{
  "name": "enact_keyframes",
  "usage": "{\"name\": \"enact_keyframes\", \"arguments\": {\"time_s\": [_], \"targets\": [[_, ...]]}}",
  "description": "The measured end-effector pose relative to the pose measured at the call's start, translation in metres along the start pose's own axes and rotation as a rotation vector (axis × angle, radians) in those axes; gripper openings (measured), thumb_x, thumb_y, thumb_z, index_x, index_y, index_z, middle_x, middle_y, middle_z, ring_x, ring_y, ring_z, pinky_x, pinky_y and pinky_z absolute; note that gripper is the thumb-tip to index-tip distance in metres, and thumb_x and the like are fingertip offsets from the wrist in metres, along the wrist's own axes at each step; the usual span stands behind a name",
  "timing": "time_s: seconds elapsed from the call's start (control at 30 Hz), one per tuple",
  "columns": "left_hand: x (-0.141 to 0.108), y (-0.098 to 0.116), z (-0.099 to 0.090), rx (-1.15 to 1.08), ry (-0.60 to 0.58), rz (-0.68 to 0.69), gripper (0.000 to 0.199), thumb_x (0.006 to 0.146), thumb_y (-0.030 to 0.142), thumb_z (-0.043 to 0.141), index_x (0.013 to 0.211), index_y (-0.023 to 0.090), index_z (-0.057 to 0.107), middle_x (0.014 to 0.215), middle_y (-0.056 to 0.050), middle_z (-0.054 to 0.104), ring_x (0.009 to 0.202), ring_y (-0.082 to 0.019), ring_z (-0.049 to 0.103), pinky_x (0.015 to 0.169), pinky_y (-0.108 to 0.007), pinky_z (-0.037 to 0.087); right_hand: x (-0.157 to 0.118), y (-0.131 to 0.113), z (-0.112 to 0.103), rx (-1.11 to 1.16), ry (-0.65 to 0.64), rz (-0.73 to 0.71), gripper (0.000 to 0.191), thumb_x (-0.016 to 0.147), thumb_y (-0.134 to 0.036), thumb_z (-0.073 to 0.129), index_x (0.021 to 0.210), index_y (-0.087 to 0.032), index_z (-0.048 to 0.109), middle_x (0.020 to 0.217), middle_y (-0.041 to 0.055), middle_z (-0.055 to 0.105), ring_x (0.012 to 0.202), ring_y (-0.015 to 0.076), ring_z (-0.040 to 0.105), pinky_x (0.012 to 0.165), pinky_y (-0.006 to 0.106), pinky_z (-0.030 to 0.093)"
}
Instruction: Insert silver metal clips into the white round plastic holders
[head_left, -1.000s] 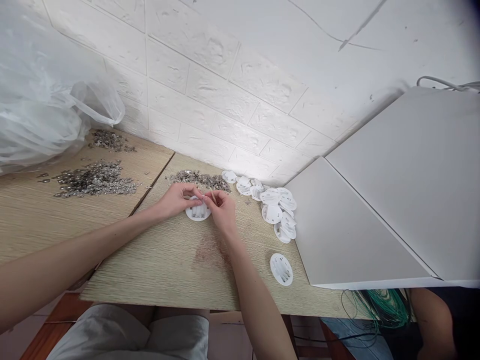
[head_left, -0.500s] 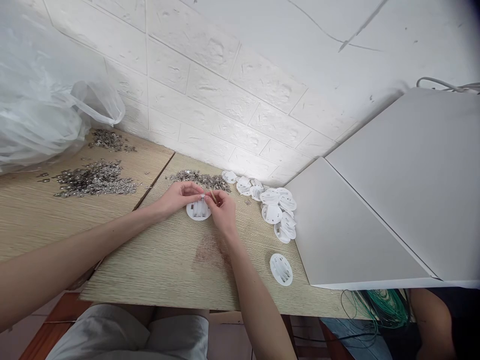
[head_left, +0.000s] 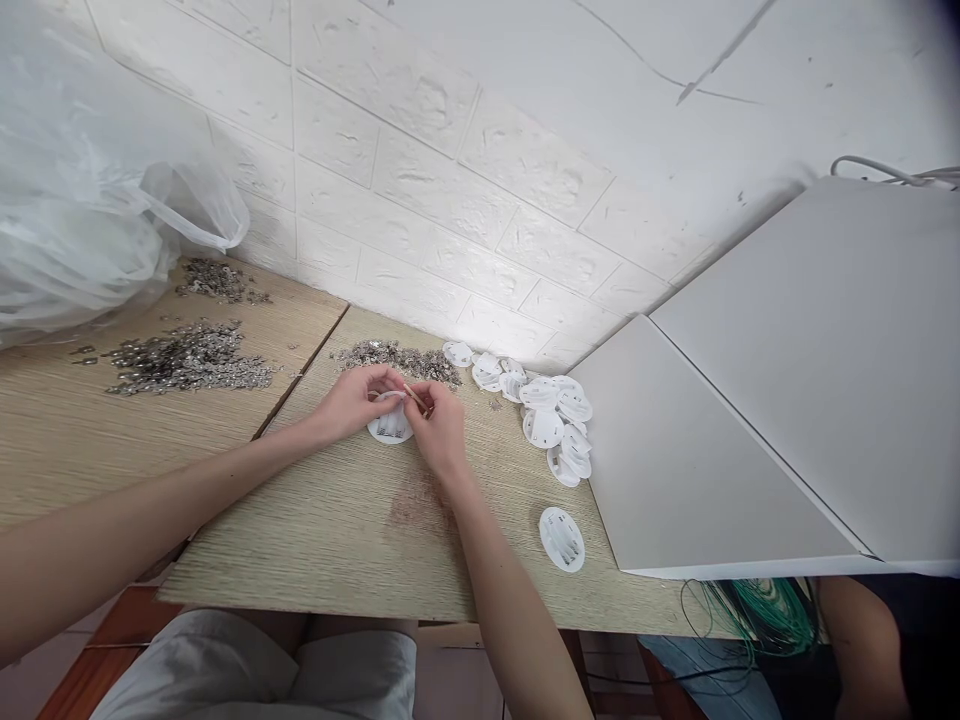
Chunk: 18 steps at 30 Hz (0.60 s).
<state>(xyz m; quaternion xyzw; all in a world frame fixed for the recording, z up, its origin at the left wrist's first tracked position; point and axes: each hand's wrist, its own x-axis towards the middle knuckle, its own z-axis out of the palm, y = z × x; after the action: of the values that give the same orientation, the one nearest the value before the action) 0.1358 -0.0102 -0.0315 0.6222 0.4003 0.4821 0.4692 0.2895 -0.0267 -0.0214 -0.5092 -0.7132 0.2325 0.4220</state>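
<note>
Now that the right hand has swung its pinched tan stick toward the far edge of the white disc, nudged slightly left on the table with the left hand alongside pinching it, work looks unfinished there.

No lettering, label, brand or number can be read. Small dark marks show on the round white plastic disc with long slots at the middle of the pale wood-grained tabletop, on the heaped round white plastic discs by the wall and on the lone round white plastic disc near the front edge, but they are too small to tell as print or metal. The thin grey lines on the white brick-patterned wall form no legible character.
</note>
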Motion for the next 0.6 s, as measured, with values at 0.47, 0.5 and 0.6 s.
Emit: {"name": "enact_keyframes", "arguments": {"time_s": [0.47,0.5,0.6], "targets": [[-0.002,0.007,0.001,-0.075,0.041,-0.087,0.037,0.070,0.032,0.072,0.102,0.018,0.062,0.093,-0.006,0.070,0.089,-0.025,0.067,0.074,-0.036,0.053,0.001,0.001,0.001,0.223,0.011,0.111,0.004,0.080,-0.025,0.055,0.081,-0.022,0.057,0.080,0.0009,0.061,0.072,0.0160,0.056,0.065,0.028,0.046],[-0.002,0.008,0.001,-0.153,0.049,-0.131,0.042,0.069,0.034,0.074,0.106,0.018,0.061,0.094,-0.007,0.071,0.088,-0.025,0.067,0.074,-0.036,0.053,0.002,0.001,0.000,0.290,0.024,0.155,0.005,0.080,-0.026,0.056,0.081,-0.021,0.057,0.078,0.0003,0.060,0.070,0.0152,0.055,0.063,0.028,0.045],[-0.001,0.014,0.000,-0.395,-0.001,-0.218,0.053,0.069,0.034,0.077,0.117,0.018,0.059,0.101,-0.009,0.071,0.092,-0.024,0.068,0.081,-0.038,0.053,0.005,0.004,-0.004,0.516,0.071,0.321,0.008,0.078,-0.027,0.059,0.083,-0.021,0.056,0.076,-0.0006,0.059,0.066,0.0136,0.055,0.061,0.027,0.046]]}}
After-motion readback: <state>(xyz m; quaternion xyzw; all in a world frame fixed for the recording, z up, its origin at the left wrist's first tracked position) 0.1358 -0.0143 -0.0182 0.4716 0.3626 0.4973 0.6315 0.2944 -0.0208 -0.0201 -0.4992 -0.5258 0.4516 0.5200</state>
